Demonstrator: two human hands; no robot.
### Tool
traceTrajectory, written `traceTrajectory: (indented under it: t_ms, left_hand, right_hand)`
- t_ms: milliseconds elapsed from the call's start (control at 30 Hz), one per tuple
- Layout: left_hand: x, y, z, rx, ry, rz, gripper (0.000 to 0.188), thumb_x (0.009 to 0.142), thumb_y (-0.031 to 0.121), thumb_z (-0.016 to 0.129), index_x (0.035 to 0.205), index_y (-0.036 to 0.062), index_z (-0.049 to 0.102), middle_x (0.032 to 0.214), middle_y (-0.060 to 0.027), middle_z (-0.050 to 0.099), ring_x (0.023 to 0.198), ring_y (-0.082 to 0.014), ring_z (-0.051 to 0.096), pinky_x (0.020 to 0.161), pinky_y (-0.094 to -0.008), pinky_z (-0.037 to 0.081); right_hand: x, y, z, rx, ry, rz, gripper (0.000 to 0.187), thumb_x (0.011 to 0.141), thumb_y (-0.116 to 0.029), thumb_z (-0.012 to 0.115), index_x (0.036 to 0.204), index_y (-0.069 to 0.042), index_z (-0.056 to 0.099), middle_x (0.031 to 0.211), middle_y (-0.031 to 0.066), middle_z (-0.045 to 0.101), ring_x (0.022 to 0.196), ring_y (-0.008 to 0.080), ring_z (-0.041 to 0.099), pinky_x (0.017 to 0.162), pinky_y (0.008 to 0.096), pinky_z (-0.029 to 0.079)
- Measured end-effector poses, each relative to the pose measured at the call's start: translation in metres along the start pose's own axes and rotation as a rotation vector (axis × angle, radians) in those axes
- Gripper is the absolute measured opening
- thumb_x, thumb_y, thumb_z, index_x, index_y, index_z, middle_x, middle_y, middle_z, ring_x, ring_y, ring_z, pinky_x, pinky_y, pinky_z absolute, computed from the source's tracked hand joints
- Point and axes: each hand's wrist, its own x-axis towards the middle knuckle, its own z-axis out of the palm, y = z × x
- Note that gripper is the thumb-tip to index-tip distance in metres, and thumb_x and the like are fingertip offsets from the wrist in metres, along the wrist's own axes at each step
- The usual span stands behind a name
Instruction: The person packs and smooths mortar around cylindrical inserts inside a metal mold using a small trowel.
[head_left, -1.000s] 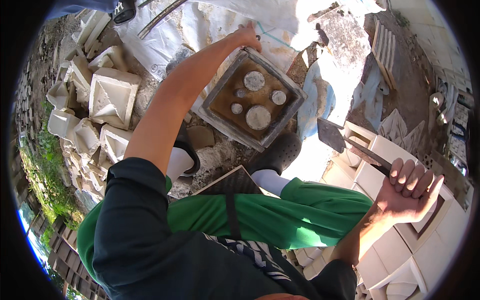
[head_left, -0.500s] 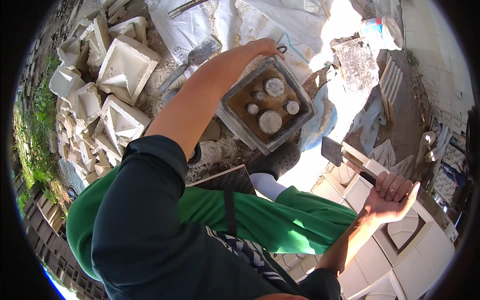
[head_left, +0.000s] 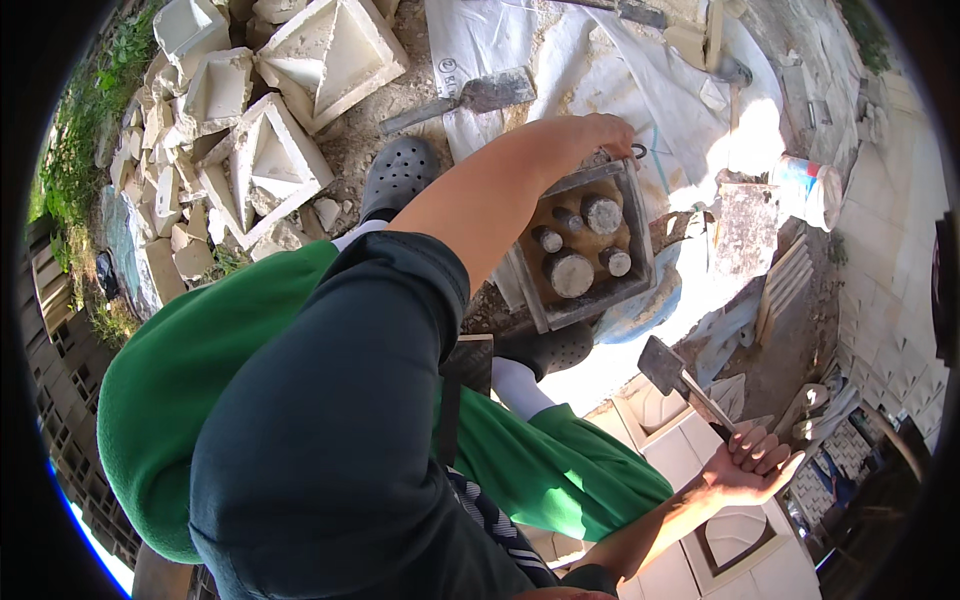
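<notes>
A square grey mould [head_left: 645, 240] stands before me, with a brown, earthy-looking fill and several round pale-topped cylinders [head_left: 571, 275] inside it. My left arm reaches across to its far side, where my left hand [head_left: 606, 132] is closed over the corner of the rim. Beside those fingers a small dark ring [head_left: 639, 151] sticks out; the fingertips are mostly hidden. Off to the right, my right hand [head_left: 752, 468] is wrapped around the handle of a hammer. The blocky dark hammer head [head_left: 662, 366] is raised in the air, apart from the mould.
Pale cast blocks with hollow faces [head_left: 335, 60] and broken pieces are heaped at the left. A trowel [head_left: 495, 92] lies by a white sheet [head_left: 575, 60]. A white bucket [head_left: 808, 193] lies tipped at the right, and pale blocks [head_left: 660, 455] stand near my right forearm.
The view has swung, so the mould and left hand appear further right and lower. My left hand stays at the mould's far rim, and the right still holds the hammer raised.
</notes>
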Motion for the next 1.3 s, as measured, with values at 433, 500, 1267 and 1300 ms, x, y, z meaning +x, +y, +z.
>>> traceTrajectory:
  t_ms: [433,500,1267,1300]
  left_hand:
    - [0.019,-0.031,0.015,0.012,0.134,0.024,0.064,0.066,0.065,0.072,0.095,0.0083,0.076,0.088,-0.0155,0.072,0.084,-0.0288,0.068,0.077,-0.0413,0.05]
    - [0.02,-0.045,0.008,0.001,0.125,0.022,0.063,0.066,0.065,0.072,0.091,0.0077,0.076,0.085,-0.0153,0.071,0.081,-0.0284,0.068,0.075,-0.04,0.05]
    - [0.018,0.025,0.037,0.223,-0.117,0.193,0.061,0.067,0.064,0.067,0.08,0.0041,0.071,0.067,-0.0113,0.062,0.066,-0.0241,0.061,0.064,-0.0403,0.046]
    - [0.015,0.017,0.036,0.21,-0.066,0.198,0.061,0.066,0.065,0.068,0.08,0.0049,0.072,0.067,-0.0108,0.062,0.066,-0.0235,0.06,0.063,-0.0399,0.046]
  right_hand:
    - [-0.033,-0.044,-0.012,0.055,0.051,-0.04,0.055,0.103,-0.037,0.045,0.056,-0.017,0.024,0.049,-0.0015,0.019,0.044,0.0125,0.017,0.045,0.0295,0.023]
    - [-0.043,-0.052,-0.01,0.081,0.051,-0.046,0.057,0.103,-0.038,0.044,0.055,-0.018,0.022,0.048,-0.0016,0.018,0.042,0.0122,0.013,0.042,0.0293,0.018]
    - [-0.028,-0.037,-0.035,0.165,-0.145,0.098,0.055,0.106,-0.047,0.028,0.061,-0.015,0.028,0.053,0.0017,0.026,0.048,0.0165,0.023,0.049,0.0339,0.027]
    - [-0.03,-0.038,-0.035,0.166,-0.14,0.1,0.055,0.106,-0.047,0.028,0.061,-0.015,0.028,0.053,0.0017,0.026,0.048,0.0165,0.023,0.049,0.0339,0.027]
